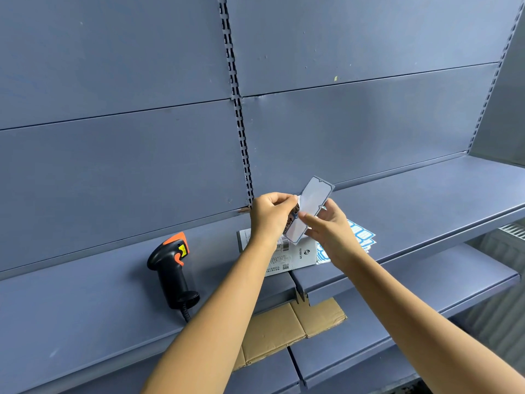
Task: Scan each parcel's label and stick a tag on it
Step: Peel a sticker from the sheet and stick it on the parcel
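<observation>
Fingers [311,220] of the right hand [331,231] pinch the tag [311,201] at its 5 o'clock end, left hand [271,214] pinching its 9 o'clock edge, both over the parcel [295,258], scanner [173,268] at the parcel's 9 o'clock, and a hurried peel could fold the tag onto itself or tear it.

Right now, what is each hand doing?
Left hand: curled round a small dark-printed item, which I cannot identify.
Right hand: pinching the white tag sheet.
</observation>
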Action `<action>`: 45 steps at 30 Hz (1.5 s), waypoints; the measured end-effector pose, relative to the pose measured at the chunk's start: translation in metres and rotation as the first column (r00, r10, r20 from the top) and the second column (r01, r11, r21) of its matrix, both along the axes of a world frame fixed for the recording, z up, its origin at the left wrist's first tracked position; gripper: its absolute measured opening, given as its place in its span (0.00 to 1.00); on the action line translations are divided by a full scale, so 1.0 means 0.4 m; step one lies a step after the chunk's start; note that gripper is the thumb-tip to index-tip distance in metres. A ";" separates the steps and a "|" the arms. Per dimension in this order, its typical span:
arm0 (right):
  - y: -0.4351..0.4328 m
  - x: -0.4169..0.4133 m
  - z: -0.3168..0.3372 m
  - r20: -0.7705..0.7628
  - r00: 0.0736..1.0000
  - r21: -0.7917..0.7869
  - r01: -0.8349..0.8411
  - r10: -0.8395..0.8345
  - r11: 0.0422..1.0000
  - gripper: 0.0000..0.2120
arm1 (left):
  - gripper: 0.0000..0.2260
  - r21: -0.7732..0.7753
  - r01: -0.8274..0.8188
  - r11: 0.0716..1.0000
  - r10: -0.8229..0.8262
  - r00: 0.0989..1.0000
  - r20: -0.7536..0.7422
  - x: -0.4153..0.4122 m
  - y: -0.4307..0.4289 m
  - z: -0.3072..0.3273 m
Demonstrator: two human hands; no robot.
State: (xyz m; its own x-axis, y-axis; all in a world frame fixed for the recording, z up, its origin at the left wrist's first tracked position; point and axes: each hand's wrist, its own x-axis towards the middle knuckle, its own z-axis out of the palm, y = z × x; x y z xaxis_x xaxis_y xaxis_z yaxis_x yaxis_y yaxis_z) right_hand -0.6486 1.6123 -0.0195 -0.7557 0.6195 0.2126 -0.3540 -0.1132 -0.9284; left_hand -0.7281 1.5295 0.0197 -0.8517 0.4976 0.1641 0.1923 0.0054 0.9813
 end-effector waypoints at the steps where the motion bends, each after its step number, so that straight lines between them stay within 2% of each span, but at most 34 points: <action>1: -0.005 -0.002 -0.005 0.020 1.000 0.028 0.008 -0.008 1.000 0.15 | 0.09 0.010 -0.001 1.000 0.001 1.000 0.012 0.002 0.002 0.000; 14: 0.026 0.006 -0.007 0.090 0.986 0.105 0.128 -0.138 0.986 0.12 | 0.09 0.042 0.007 0.999 -0.010 0.998 0.067 -0.002 0.020 -0.001; 24: 0.052 0.007 -0.013 0.090 0.987 0.073 0.129 -0.135 0.989 0.08 | 0.08 0.035 0.031 0.999 -0.033 0.997 0.068 -0.016 0.036 -0.012; 38: 0.063 0.008 -0.010 0.135 0.973 0.036 0.182 -0.185 0.983 0.07 | 0.08 0.120 0.129 0.984 -0.149 0.973 0.176 -0.030 0.033 -0.012; 45: 0.083 0.008 -0.015 0.109 0.972 -0.071 0.218 -0.210 0.973 0.07 | 0.06 0.137 0.123 0.983 -0.147 0.972 0.182 -0.028 0.034 -0.010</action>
